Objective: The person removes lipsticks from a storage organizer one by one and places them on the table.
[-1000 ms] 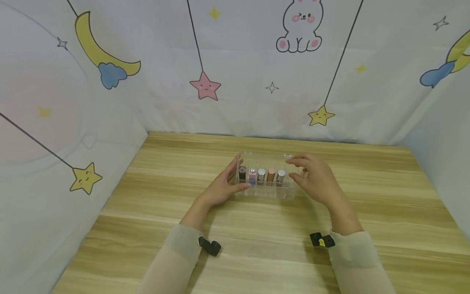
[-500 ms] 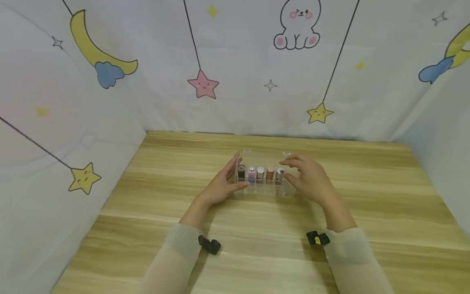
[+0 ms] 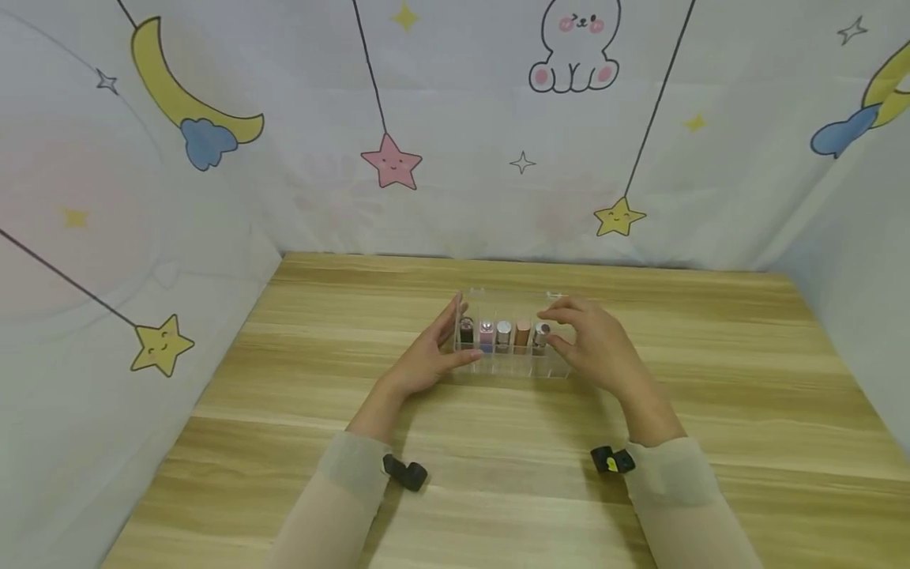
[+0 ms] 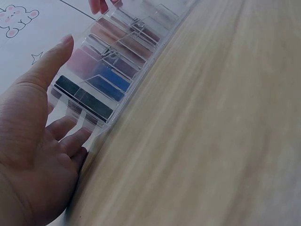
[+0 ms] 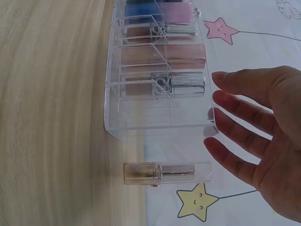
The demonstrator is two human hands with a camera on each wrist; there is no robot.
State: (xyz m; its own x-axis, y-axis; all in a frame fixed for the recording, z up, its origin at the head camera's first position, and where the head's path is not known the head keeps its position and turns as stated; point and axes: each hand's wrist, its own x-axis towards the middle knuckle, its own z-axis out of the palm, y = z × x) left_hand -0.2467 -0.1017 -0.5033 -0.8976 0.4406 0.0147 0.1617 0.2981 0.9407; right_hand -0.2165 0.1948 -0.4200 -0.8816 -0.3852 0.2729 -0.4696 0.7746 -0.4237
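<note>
A clear acrylic lipstick organizer [image 3: 508, 366] stands on the table with several lipsticks upright in one row. My left hand [image 3: 426, 362] grips its left end, thumb along the front and fingers around the side. Beside the thumb is a black lipstick [image 4: 84, 98], then a pink-and-blue one [image 5: 160, 12]. Over the right end hovers my right hand [image 3: 603, 344], thumb and fingers parted beside the cap of a silver-capped lipstick [image 5: 188, 85]. In the right wrist view a small gap separates thumb and cap. A rose-brown lipstick [image 3: 522, 333] is its neighbour.
Outside the organizer's right end stands another lipstick with a clear cap [image 5: 181, 173], hidden in the head view. The wood-grain table [image 3: 490, 506] meets a cartoon-printed cloth [image 3: 483, 213] at the back and sides. Small black cameras sit at both wrists.
My right hand has shifted left, from the organizer's right end to beside the silver-capped lipstick. The left hand keeps its grip, and the head view has tilted slightly.
</note>
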